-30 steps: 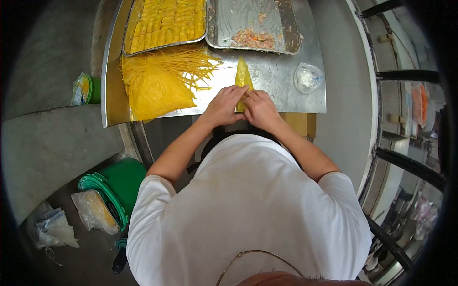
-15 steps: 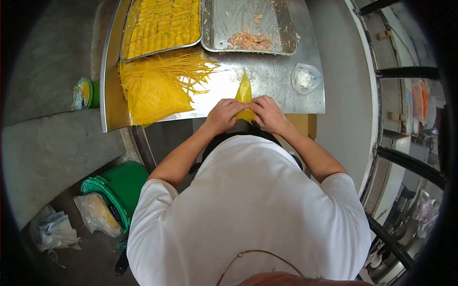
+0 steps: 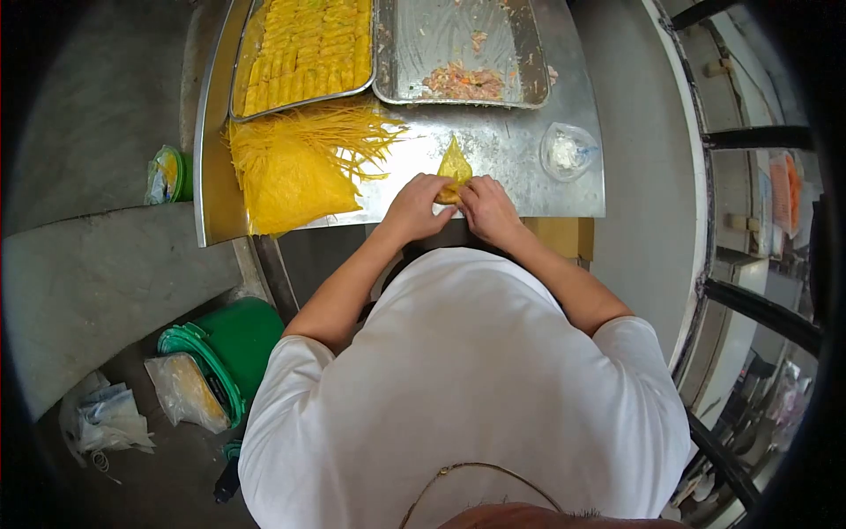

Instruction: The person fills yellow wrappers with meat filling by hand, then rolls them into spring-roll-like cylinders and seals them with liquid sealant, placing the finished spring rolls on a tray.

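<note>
A yellow spring roll wrapper [image 3: 455, 162] lies on the metal table at its near edge, its pointed end away from me and its near part rolled up. My left hand [image 3: 418, 208] presses its fingertips on the rolled part from the left, fingers bent. My right hand [image 3: 491, 210] grips the same roll from the right with curled fingers. The fingers partly hide the roll, and any filling inside cannot be seen. To the left lies a stack of yellow wrappers [image 3: 291, 187] with frayed strips along its far side.
A tray of finished yellow rolls [image 3: 308, 53] stands at the far left. Beside it, a metal tray [image 3: 423, 53] holds minced filling [image 3: 465, 82]. A clear plastic bag with white paste [image 3: 567, 152] sits at the right. Green buckets [image 3: 225, 353] stand on the floor to the left.
The wrapper's near edge has been folded over and rolled away from me, so less of its flat sheet shows. Both hands stay at the roll; the view has shifted slightly.
</note>
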